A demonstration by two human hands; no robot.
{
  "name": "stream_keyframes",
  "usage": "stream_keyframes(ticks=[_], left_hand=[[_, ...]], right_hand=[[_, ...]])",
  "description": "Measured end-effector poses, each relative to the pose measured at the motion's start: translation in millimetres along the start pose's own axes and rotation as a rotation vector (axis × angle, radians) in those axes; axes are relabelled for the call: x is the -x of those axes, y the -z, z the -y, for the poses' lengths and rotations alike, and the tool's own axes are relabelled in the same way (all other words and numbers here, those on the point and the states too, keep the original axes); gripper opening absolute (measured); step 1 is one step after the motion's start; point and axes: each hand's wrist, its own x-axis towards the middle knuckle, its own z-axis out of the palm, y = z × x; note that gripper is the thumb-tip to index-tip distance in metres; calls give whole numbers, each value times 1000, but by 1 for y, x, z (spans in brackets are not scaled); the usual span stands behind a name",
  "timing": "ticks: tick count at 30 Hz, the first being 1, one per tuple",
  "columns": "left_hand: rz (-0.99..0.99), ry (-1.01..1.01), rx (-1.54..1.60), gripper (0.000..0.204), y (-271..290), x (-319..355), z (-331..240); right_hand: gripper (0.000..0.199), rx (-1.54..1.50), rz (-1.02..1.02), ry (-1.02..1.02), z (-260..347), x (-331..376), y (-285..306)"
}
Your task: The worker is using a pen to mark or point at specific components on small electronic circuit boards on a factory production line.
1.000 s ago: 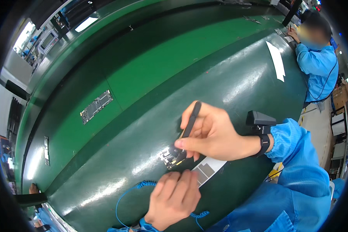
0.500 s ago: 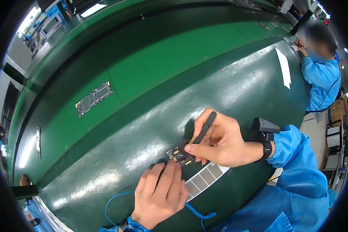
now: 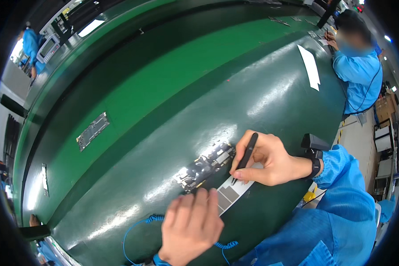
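Note:
In my right hand [image 3: 272, 162] is a pair of black tweezers [image 3: 249, 151], pinched between thumb and fingers. Their tips point down at a white strip [image 3: 238, 188] bearing grey rectangular stickers. My left hand [image 3: 192, 224] rests palm down with its fingers stretched out, over or beside the strip's near-left end; whether it presses the strip is hidden. Just beyond my fingers lies a dark circuit board [image 3: 204, 165] with metallic and pale parts, flat on the green mat. Glare and my right fingers cover some of it.
A second circuit board [image 3: 93, 131] lies farther left on the bright green band, and a narrow one [image 3: 44, 179] at the far left. A blue coiled cord [image 3: 153, 218] runs beside my left wrist. White paper [image 3: 309, 67] lies at far right, near a seated person in blue [image 3: 359, 71].
My right hand has moved off the circuit board to the sticker strip, tweezers in it. My left hand has drawn back slightly from the board, which now shows more. The view has shifted.

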Motion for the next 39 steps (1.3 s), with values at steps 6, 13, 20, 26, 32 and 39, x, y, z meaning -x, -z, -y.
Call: stream_keyframes(ticks=[6,13,20,26,32,39], left_hand=[[272,76,224,53,4,-18,-26],[51,-60,79,45,-11,-19,-18],[-55,12,147,44,-14,-17,4],[-57,107,-1,43,-14,-12,31],[-32,148,22,41,-6,-16,27],[-48,129,27,38,-16,-19,30]], right_hand=[[33,28,23,77,-9,-1,4],[28,-259,-104,-34,15,-12,8],[27,-217,-66,-70,6,-72,-23],[26,-124,-78,-102,-5,-74,-22],[28,-78,-75,-182,1,-77,-16],[28,-117,-55,-165,-4,-76,-12]])
